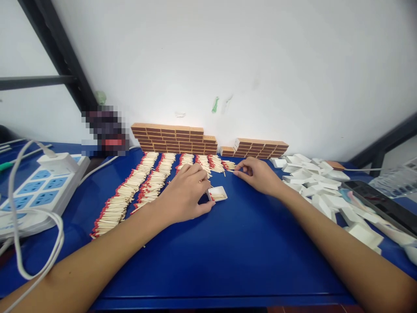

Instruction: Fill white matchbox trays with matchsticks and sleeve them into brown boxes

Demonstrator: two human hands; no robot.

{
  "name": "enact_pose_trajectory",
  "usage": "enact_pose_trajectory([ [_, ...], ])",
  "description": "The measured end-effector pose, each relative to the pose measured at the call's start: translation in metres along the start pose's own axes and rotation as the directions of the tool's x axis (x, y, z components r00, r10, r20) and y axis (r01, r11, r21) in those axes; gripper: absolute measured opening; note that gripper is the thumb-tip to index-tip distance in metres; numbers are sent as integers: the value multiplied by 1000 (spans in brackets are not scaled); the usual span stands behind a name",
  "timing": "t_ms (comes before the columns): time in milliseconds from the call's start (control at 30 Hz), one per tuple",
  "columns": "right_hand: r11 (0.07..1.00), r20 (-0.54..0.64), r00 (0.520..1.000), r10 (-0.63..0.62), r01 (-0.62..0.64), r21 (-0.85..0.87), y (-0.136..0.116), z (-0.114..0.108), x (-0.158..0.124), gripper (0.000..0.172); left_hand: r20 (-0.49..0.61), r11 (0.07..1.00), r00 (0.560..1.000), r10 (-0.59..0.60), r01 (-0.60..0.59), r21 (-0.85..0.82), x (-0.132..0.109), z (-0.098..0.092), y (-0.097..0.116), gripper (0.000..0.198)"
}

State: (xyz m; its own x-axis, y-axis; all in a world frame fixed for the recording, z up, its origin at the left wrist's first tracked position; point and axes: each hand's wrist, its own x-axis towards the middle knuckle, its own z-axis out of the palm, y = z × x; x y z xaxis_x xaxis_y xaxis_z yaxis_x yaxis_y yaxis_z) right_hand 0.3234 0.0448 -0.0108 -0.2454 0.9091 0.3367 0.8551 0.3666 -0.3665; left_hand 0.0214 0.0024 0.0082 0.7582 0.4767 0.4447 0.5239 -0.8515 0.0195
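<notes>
A small white matchbox tray (217, 194) with a few matches in it lies on the blue table (234, 256). My left hand (185, 193) rests beside it, fingers curled and touching its left edge. Further back, my right hand (259, 174) is pinched on matches at the right end of the red-tipped match rows (143, 184). These rows run in long lines from the middle back toward the front left.
Stacked brown matchbox sleeves (174, 138) and a second stack (260, 148) line the wall. Several white empty trays (325, 187) are heaped at right, beside a dark phone-like device (379, 204). A white power strip (42, 187) with cables sits at left.
</notes>
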Motion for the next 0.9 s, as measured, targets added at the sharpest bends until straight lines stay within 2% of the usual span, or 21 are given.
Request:
enact_pose_trajectory([
  [167,1000,59,998,28,-27,-15,8,7,1,19,-3,1000,1000,5,-5,4,1,0,0,25],
  [300,1000,83,996,-12,12,-2,1,3,-2,18,-11,1000,1000,8,-8,0,0,1,-1,24],
  [500,977,123,973,-194,180,115,-47,-7,-18,14,-27,1000,1000,4,-4,9,0,3,-1,25],
  [667,953,208,934,-290,261,155,-81,-2,-34,13,-25,1000,1000,-2,2,-8,0,3,-1,22],
  [800,955,183,948,-260,225,193,-74,-3,-28,14,-26,1000,1000,-6,5,-13,0,2,0,22],
  [900,979,48,987,-154,146,141,-48,-7,-15,20,-28,1000,1000,-11,11,-17,-1,2,1,22],
])
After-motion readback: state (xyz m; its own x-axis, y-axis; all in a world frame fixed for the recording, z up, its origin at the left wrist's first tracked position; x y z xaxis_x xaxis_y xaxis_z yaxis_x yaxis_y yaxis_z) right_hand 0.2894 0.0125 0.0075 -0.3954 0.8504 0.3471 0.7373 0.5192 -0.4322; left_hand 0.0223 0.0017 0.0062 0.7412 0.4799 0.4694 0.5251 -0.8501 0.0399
